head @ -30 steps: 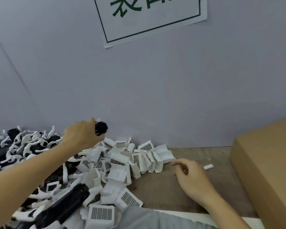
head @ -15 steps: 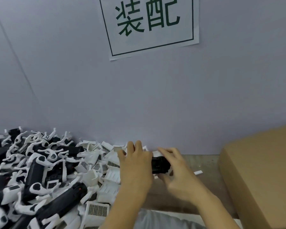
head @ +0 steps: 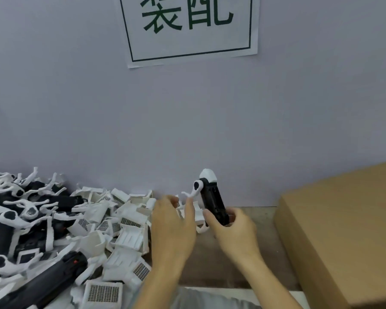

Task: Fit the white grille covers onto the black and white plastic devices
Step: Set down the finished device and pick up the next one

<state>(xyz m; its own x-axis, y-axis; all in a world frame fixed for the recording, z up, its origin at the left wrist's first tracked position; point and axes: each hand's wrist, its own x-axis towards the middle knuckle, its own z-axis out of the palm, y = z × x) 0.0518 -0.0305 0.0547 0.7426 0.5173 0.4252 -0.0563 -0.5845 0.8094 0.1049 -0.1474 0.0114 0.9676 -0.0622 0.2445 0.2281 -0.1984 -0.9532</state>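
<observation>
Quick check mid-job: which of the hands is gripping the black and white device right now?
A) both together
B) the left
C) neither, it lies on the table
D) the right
D: the right hand has its fingers curled round the lower end of the device, which stands nearly upright, while the left hand hovers beside it over the white grille covers with fingers extended.
</observation>
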